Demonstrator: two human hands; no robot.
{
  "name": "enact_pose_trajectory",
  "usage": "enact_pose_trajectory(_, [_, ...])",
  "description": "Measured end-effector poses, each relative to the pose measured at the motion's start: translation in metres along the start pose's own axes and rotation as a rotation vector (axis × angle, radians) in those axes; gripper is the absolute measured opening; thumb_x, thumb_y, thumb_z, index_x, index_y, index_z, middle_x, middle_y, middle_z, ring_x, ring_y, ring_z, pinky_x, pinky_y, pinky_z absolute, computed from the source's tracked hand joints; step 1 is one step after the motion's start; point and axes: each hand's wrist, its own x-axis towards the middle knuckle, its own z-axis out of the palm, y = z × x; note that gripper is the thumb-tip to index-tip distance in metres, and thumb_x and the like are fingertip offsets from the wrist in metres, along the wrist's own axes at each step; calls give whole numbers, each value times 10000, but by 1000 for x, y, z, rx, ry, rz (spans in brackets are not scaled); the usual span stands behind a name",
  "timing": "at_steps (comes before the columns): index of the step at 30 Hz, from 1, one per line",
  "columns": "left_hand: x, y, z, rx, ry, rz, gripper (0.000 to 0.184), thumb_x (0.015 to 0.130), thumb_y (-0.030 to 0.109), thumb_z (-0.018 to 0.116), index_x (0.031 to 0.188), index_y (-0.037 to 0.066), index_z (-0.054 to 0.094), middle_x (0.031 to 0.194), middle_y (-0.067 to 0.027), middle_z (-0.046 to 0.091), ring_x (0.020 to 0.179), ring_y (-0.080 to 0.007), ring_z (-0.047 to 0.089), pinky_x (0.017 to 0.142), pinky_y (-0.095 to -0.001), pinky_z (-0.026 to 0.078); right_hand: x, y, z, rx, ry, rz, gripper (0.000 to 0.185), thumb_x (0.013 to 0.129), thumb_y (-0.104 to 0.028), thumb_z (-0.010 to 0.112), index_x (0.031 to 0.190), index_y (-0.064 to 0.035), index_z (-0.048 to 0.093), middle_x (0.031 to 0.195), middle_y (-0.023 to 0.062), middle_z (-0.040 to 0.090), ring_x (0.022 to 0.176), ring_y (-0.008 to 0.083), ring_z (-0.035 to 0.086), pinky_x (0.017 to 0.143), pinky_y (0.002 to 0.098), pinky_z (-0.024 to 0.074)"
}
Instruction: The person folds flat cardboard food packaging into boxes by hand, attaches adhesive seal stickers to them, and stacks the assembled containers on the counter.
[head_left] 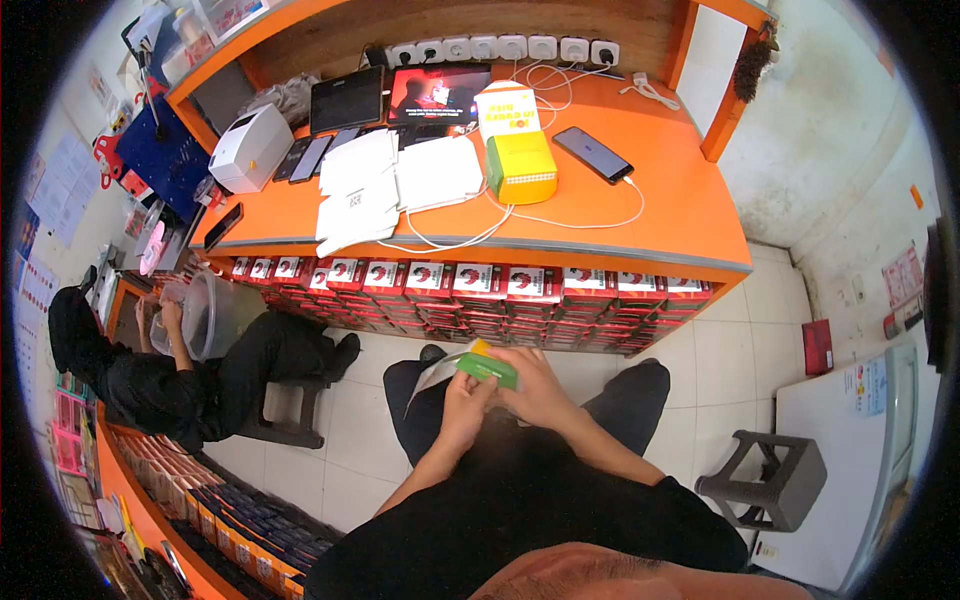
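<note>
Close to my lap, both hands are closed on a small green and yellow carton, its green side facing up. My left hand grips it from the left and below, thumb on the green side. From the right, my right hand has its fingers over the carton's edge. A pale, greyish-white flap or sheet sticks out on the left beside my left hand; whether it belongs to the carton I cannot tell. On the orange desk ahead stands a yellow and green box with its white lid panel raised.
White packets lie on the desk near a label printer, a lit tablet and a charging phone. Red boxes are stacked beneath. A person in black sits at left by a clear tub. A stool stands right.
</note>
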Motion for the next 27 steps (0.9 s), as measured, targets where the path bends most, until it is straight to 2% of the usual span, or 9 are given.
enact_pose_trajectory(4, [3, -12, -5, 458, -13, 83, 407, 945, 17, 659, 1329, 20, 521, 1251, -122, 649, 1077, -177, 667, 862, -327, 568, -1, 4, 0, -45, -27, -25, 535, 885, -125, 649, 1413, -77, 574, 1301, 164, 575, 1222, 369, 547, 1049, 446, 440])
enact_pose_trajectory(7, [-2, -9, -3, 643, -90, 174, 506, 907, -3, 673, 1375, 18, 483, 1168, -96, 674, 1043, -166, 664, 916, -314, 536, -2, 1, 5, 3, 21, -53, 533, 904, -149, 663, 1425, -82, 572, 1299, 163, 574, 1192, 357, 581, 1022, 436, 474])
enact_pose_trajectory(10, [-4, 11, 0, 914, -183, 481, 538, 853, -29, 668, 1360, 12, 492, 1192, -105, 642, 1117, -177, 631, 993, -338, 504, -2, -8, 1, -24, 63, -60, 489, 922, -148, 675, 1398, -73, 597, 1286, 158, 577, 1162, 343, 611, 987, 421, 506])
enact_pose_trajectory(13, [3, -10, -12, 563, -180, 336, 554, 823, -66, 634, 1354, 8, 496, 1243, -96, 596, 1187, -205, 606, 1044, -360, 468, -2, -1, 2, 107, 54, -19, 459, 918, -124, 694, 1366, -59, 623, 1291, 154, 580, 1166, 340, 616, 984, 415, 512])
enact_pose_trajectory(14, [3, -17, -12, 190, -116, 244, 473, 889, 1, 608, 1349, 4, 498, 1276, -83, 564, 1200, -222, 597, 1042, -370, 466, -1, -1, 1, 95, 45, -23, 447, 916, -111, 693, 1355, -54, 630, 1295, 154, 580, 1163, 336, 620, 984, 411, 512])
enact_pose_trajectory(17, [1, -3, -3, -275, 46, 118, 417, 972, 104, 588, 1366, 13, 489, 1301, -87, 558, 1204, -234, 587, 1029, -403, 477, -2, -10, -1, 18, 10, -67, 414, 916, -84, 687, 1325, -37, 645, 1298, 155, 587, 1156, 328, 627, 987, 400, 512])
enact_pose_trajectory(22, [4, 4, 0, -342, 288, 139, 384, 1024, 172, 605, 1355, -3, 524, 1267, -83, 605, 1125, -215, 609, 938, -358, 501, -1, -10, 8, 4, 94, -132, 312, 930, -69, 684, 1231, 9, 660, 1183, 167, 665, 1068, 309, 682, 931, 382, 550])
enact_pose_trajectory(25, [1, 3, 3, 126, 364, 322, 331, 1008, 159, 637, 1296, 6, 576, 1188, -88, 644, 1045, -214, 619, 904, -348, 501, 1, -2, 27, 381, 243, 251, 227, 937, -54, 690, 1145, 34, 660, 1091, 173, 716, 966, 279, 731, 857, 365, 584])
enact_pose_trajectory(27, [-6, 5, 4, 569, 330, 357, 274, 995, 133, 658, 1238, 12, 621, 1114, -103, 678, 1007, -211, 632, 881, -359, 512, 1, -3, 30, 446, 243, 270, 200, 943, -46, 690, 1119, 42, 653, 1081, 184, 728, 912, 269, 747, 825, 356, 594])
